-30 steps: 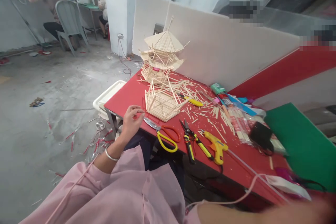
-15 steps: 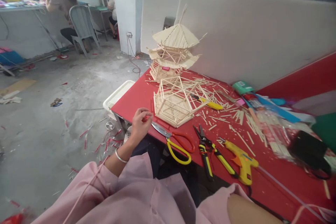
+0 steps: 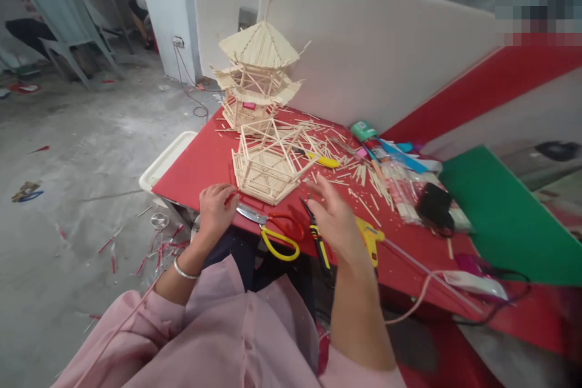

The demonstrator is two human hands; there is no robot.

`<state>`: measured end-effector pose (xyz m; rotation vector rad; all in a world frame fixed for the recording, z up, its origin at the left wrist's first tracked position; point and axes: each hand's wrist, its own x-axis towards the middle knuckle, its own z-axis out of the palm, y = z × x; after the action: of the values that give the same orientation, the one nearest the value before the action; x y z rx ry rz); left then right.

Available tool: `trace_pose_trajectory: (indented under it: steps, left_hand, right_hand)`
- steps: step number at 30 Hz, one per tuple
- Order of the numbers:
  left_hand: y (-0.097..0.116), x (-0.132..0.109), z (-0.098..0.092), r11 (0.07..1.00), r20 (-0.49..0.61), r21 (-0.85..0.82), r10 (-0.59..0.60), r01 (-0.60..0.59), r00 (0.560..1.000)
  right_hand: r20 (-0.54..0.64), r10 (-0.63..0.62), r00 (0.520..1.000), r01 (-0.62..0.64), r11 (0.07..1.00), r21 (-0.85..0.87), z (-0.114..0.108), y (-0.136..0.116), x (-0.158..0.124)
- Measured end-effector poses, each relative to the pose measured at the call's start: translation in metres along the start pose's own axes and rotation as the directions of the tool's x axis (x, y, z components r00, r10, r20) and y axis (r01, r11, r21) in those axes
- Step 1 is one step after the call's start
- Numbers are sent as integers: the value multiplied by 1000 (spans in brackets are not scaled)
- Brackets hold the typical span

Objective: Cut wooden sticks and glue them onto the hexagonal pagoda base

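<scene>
Near the front left table edge, my left hand (image 3: 216,209) has its fingers curled together beside the tip of the scissors (image 3: 268,221); anything in them is too small to make out. My right hand (image 3: 335,218) is over the black and yellow pliers (image 3: 319,245), fingers apart and nothing visible in them. Just beyond the hands stands an open hexagonal stick frame (image 3: 268,173). Behind it is a stick pagoda (image 3: 259,73) with tiered roofs. The yellow glue gun (image 3: 370,236) is partly hidden by my right hand. A yellow-handled cutter (image 3: 322,160) lies among loose sticks.
The red table (image 3: 195,163) also holds bagged sticks (image 3: 400,188), a black object (image 3: 433,203) and a white power strip (image 3: 475,284). A green board (image 3: 513,212) stands at the right. A white tray (image 3: 168,160) is at the left edge. Two people sit far left.
The view has swung to the right. My right hand has come into view over the pliers, where only the forearm showed before. My left hand stays by the scissors' tip, fingers curled.
</scene>
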<state>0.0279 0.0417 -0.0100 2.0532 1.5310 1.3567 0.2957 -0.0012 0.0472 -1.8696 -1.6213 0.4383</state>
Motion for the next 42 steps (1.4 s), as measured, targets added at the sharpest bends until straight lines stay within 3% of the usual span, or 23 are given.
trace_pose_trajectory:
  steps: [4, 8, 12, 21, 26, 28, 33, 36, 42]
  left_hand:
    - [4, -1, -1, 997, 44, 50, 54, -57, 998]
    - [8, -3, -2, 992, 111, 51, 111, -117, 988]
    - [8, -5, -3, 991, 114, 43, 124, -129, 986]
    - [3, -8, -2, 993, 38, -2, 119, -119, 992]
    - [4, -8, -3, 995, 54, -21, 99, -98, 994]
    - [5, -7, -3, 996, 55, -26, 92, -91, 994]
    - [5, -5, 0, 997, 54, -26, 73, -72, 996]
    - [8, -4, 2, 998, 23, -24, 57, -57, 998]
    - [15, 0, 7, 999, 15, 31, 6, -7, 1000]
  right_hand:
    - [85, 176, 981, -177, 984, 6, 10, 3, 40]
    - [143, 177, 974, -175, 984, -26, 13, 0, 69]
    - [173, 197, 965, -181, 978, -105, 13, -3, 73]
    - [199, 213, 956, -181, 969, -169, 5, -21, 51]
    - [93, 192, 977, -170, 965, -200, 4, -35, 1]
    - [27, 118, 993, -109, 968, -226, 8, -41, -29]
    - [195, -85, 977, 155, 913, -377, 28, -54, -82]
    - [238, -77, 968, 187, 854, -485, 32, -59, -84]
    - [290, 55, 956, 154, 743, -651, 23, -72, -75]
